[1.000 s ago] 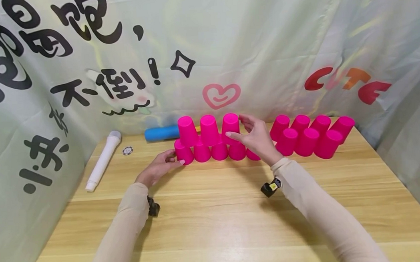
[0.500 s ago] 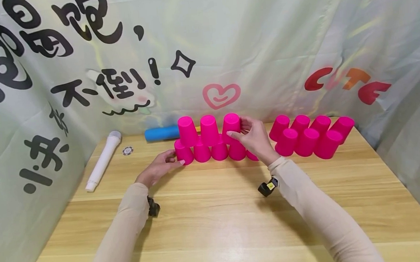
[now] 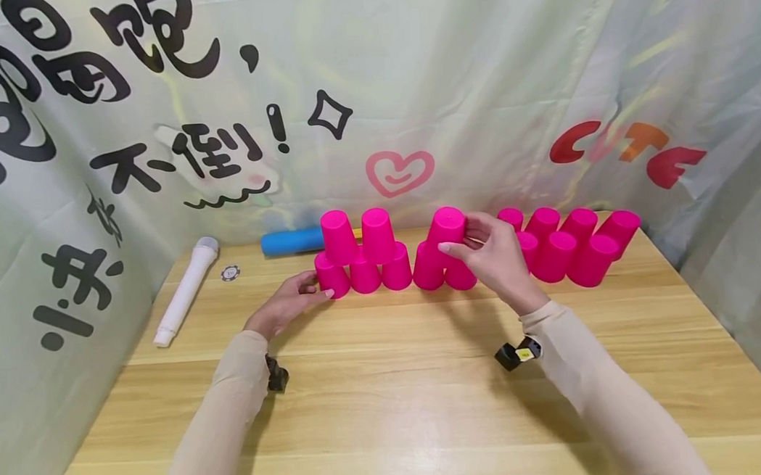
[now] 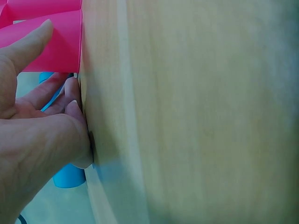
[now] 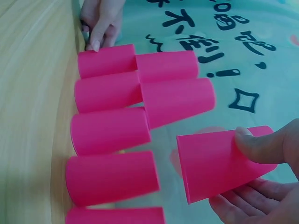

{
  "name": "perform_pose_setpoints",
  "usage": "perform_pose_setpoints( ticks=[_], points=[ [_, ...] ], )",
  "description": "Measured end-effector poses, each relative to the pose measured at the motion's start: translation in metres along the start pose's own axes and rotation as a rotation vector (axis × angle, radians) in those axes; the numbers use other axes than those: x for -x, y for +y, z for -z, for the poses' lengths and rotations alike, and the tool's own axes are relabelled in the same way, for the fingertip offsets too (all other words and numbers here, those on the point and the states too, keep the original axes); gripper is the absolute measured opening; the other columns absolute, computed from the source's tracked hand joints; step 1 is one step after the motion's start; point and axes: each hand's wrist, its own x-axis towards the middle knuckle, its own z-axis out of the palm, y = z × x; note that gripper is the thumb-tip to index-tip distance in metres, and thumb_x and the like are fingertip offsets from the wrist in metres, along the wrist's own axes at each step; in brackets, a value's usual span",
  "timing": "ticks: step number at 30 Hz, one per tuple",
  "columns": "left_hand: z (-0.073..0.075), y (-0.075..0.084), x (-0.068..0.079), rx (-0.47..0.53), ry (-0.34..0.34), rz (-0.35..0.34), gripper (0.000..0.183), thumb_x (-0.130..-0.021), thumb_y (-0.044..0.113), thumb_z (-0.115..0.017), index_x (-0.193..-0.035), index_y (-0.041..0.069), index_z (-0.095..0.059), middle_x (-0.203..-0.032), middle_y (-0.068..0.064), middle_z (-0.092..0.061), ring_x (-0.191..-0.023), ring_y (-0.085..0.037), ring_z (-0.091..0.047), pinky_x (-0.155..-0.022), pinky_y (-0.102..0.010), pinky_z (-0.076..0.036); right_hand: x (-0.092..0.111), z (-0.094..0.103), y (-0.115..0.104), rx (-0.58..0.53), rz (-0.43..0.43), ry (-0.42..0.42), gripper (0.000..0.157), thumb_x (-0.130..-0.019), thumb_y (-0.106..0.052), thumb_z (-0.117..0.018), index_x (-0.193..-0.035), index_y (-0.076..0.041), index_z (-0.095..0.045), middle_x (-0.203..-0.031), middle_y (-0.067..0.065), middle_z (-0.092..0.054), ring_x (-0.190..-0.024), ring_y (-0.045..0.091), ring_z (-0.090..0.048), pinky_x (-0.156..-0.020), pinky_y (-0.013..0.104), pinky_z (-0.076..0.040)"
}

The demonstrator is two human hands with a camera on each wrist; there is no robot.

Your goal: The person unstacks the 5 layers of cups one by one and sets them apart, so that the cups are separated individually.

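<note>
Upside-down pink cups stand in a bottom row (image 3: 365, 276) near the back of the table. Two more cups (image 3: 377, 236) sit on the row's left part, straddling the gaps. My right hand (image 3: 501, 259) grips another pink cup (image 5: 219, 163) between thumb and fingers. In the right wrist view that cup is held apart from the row, above its right-hand cups. My left hand (image 3: 284, 301) rests beside the leftmost bottom cup (image 4: 56, 44). Its thumb lies against that cup, and the other fingers are loosely bent.
Several more pink cups (image 3: 555, 257) stand at the back right, partly behind my right hand. A blue cylinder (image 3: 292, 241) lies behind the row. To the left are a white microphone-shaped stick (image 3: 187, 291) and a small round chip (image 3: 230, 273). A printed cloth (image 3: 475, 79) hangs behind.
My right hand has moved right with the third upper cup, leaving the other two upper cups in place. The left hand stays where it was.
</note>
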Motion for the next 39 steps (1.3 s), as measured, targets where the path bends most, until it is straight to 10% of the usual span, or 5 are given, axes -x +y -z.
perform_pose_setpoints(
  ticks=[12,25,39],
  points=[
    [0.000,0.000,0.000,0.011,-0.009,0.005,0.067,-0.096,0.027,-0.071,-0.153,0.009,-0.042,-0.136,-0.015,-0.047,-0.125,-0.032,-0.039,-0.102,-0.043,-0.041,0.030,0.059,-0.003,0.055,-0.039,0.131,0.063,-0.086,-0.023,-0.083,-0.139,-0.001,-0.058,-0.125,0.014,-0.065,-0.111,0.021,-0.064,-0.095,0.023,-0.050],
    [0.000,-0.001,-0.001,-0.012,-0.019,0.002,0.068,-0.097,0.026,-0.071,-0.155,0.010,-0.040,-0.136,-0.014,-0.049,-0.122,-0.032,-0.041,-0.101,-0.044,-0.041,0.042,0.129,0.011,0.057,-0.124,0.304,0.061,-0.088,-0.021,-0.081,-0.142,-0.004,-0.057,-0.106,-0.018,-0.064,-0.094,0.003,-0.061,-0.075,0.009,-0.049],
    [0.000,0.000,0.000,-0.005,-0.015,0.004,0.069,-0.096,0.030,-0.072,-0.154,0.011,-0.042,-0.134,-0.013,-0.051,-0.121,-0.032,-0.043,-0.097,-0.042,-0.044,0.044,0.186,0.041,-0.198,-0.351,0.467,0.080,-0.076,-0.027,-0.090,-0.146,-0.009,-0.054,-0.096,-0.017,-0.063,-0.083,-0.003,-0.061,-0.065,0.008,-0.049]
  ],
)
